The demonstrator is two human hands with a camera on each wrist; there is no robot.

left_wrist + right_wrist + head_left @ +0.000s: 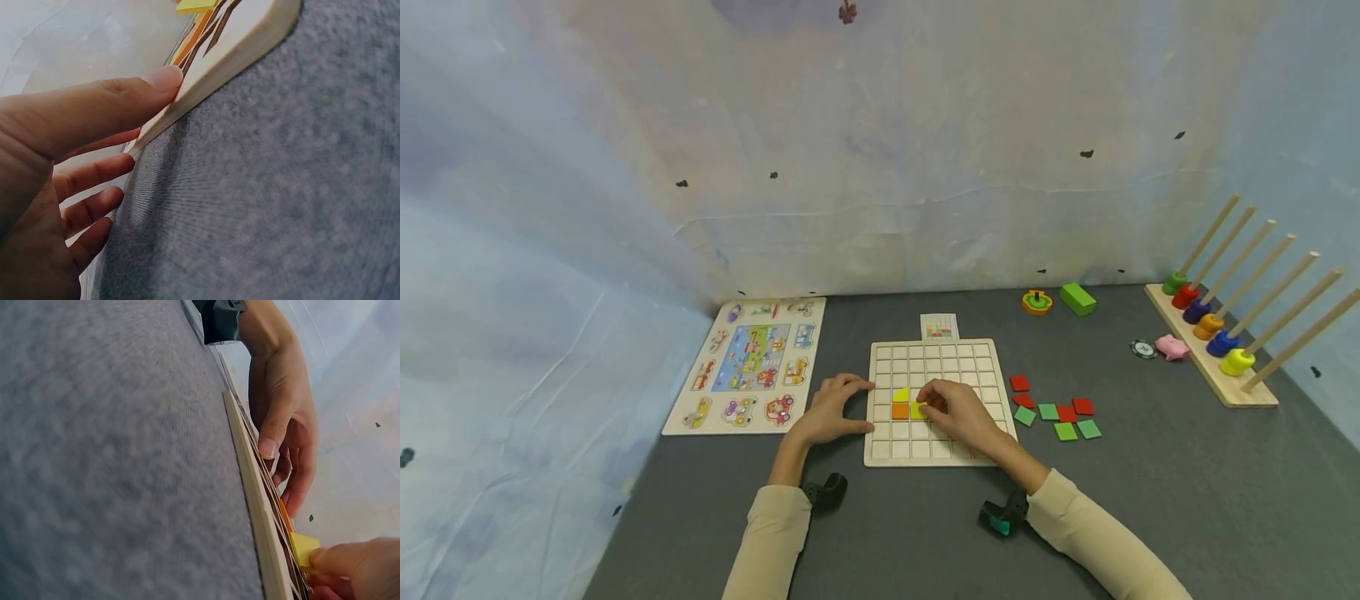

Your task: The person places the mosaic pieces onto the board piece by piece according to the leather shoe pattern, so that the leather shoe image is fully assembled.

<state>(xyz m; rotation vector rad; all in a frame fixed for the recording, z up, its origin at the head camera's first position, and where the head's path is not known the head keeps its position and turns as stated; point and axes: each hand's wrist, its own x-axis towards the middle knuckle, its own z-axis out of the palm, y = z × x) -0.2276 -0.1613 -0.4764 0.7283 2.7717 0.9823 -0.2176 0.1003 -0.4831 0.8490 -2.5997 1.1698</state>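
Note:
A pale wooden grid board (958, 367) lies on the dark table. On it sit an orange tile (900, 411) and, just above that, a yellow tile (901, 394). My right hand (961, 412) pinches a second yellow tile (917, 411) between thumb and finger, right beside the orange one. In the right wrist view this yellow tile (302, 547) is tilted up from the board. My left hand (829, 410) touches the board's left edge, its fingers spread and loosely bent; the left wrist view shows the thumb (164, 81) on the rim.
Several red tiles (1018, 383) and green tiles (1048, 412) lie right of the board. A small pattern card (939, 326) is behind it. A picture puzzle (715, 408) lies left. Farther right are a green block (1078, 299), a pink pig (1172, 347) and a peg stand (1262, 396).

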